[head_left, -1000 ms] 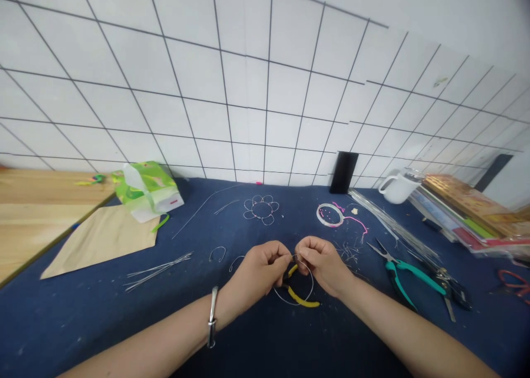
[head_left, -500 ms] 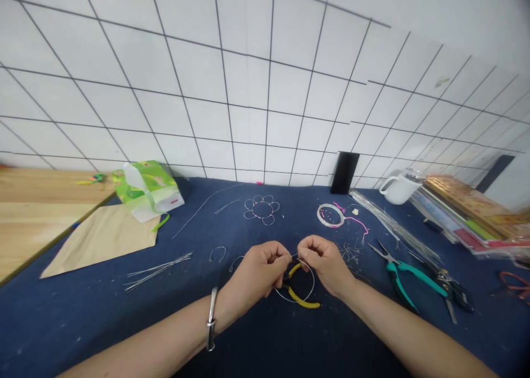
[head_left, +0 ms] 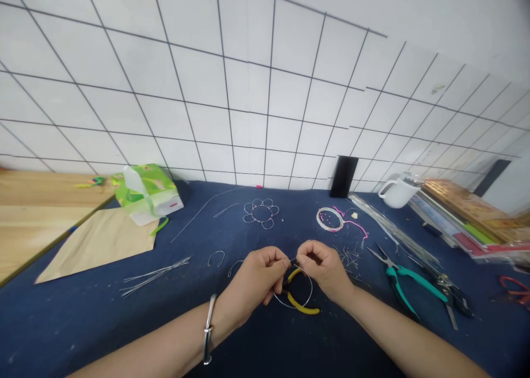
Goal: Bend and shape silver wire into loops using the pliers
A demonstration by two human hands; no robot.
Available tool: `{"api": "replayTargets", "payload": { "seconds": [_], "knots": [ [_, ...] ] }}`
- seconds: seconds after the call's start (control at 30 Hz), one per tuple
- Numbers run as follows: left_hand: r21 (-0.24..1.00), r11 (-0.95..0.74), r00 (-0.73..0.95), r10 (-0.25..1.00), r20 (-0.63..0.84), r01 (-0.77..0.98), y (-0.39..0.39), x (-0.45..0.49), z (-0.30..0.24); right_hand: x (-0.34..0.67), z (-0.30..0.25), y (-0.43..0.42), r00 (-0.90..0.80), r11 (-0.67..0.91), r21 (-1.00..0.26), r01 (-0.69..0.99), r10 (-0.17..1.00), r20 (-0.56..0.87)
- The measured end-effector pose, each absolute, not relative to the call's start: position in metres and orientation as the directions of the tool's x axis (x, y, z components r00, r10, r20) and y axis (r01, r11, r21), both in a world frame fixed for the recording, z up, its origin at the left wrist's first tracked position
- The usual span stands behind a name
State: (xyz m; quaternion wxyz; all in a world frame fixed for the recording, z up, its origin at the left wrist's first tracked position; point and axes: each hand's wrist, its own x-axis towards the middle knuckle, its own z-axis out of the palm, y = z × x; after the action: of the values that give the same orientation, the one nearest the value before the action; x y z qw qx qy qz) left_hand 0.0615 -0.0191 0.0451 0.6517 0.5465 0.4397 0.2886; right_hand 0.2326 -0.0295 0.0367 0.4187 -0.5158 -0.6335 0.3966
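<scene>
My left hand (head_left: pixel 265 276) and my right hand (head_left: pixel 325 270) are close together, each in a thumb-and-finger pinch. Between them runs a thin wire ring (head_left: pixel 311 293), whose upper part goes into both pinches; the fingers hide its ends. Under the ring, yellow-handled pliers (head_left: pixel 304 307) lie on the table, with their head covered by my left hand. Beyond my hands is a wire flower (head_left: pixel 262 213) with looped petals. Bent wire pieces (head_left: pixel 216 258) lie left of my left hand, and wire scraps (head_left: pixel 350 259) lie right of my right hand.
Teal-handled pliers (head_left: pixel 420 280) and dark cutters (head_left: pixel 451 292) lie at right, by a wire bundle (head_left: pixel 393 229). A dish with pink beads (head_left: pixel 330 219), a white mug (head_left: pixel 399 191) and books (head_left: pixel 459 218) stand behind. Straight wires (head_left: pixel 155 276) and a tissue pack (head_left: pixel 149 190) are at left.
The view has shifted slightly. My fingers stay pinched on the wire ring, with only a slight movement of both hands. The tools and loose wires lie as before.
</scene>
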Motion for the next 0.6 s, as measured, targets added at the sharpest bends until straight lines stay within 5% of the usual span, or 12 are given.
{"api": "replayTargets", "payload": {
  "seconds": [0.6],
  "knots": [
    [0.938,0.346,0.450,0.839,-0.305,-0.009,-0.0221,0.0626,0.0507,0.2314,0.0410,-0.0299,-0.113,0.210,-0.896,0.391,0.977,0.180]
  ]
}}
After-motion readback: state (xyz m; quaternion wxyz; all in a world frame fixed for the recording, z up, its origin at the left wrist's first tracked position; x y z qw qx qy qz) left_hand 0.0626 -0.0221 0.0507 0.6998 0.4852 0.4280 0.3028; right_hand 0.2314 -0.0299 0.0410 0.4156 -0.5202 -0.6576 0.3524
